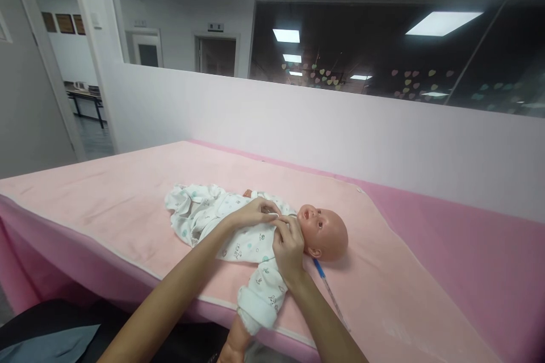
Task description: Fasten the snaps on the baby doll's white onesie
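Observation:
A baby doll (327, 232) lies on its back, head towards the right, dressed in a white printed romper (251, 244). At the chest near the collar, my left hand (255, 212) has its thumb and fingers closed on the romper's front edge. Right beside it, just below the doll's chin, my right hand (289, 245) pinches the same fabric with bent fingers. The exact spot between the fingertips is partly hidden. One sleeve, folded back at the cuff, reaches past the table's near edge with the doll's arm sticking out. The trouser legs lie loosely crumpled at the left.
A thin blue-ended stick (326, 281), perhaps a pen, lies beside the doll's head, partly behind my right forearm. Under everything is a peach cloth (128, 198) over a pink cover (481, 244). Behind the table stands a white wall (255, 113) with windows above it.

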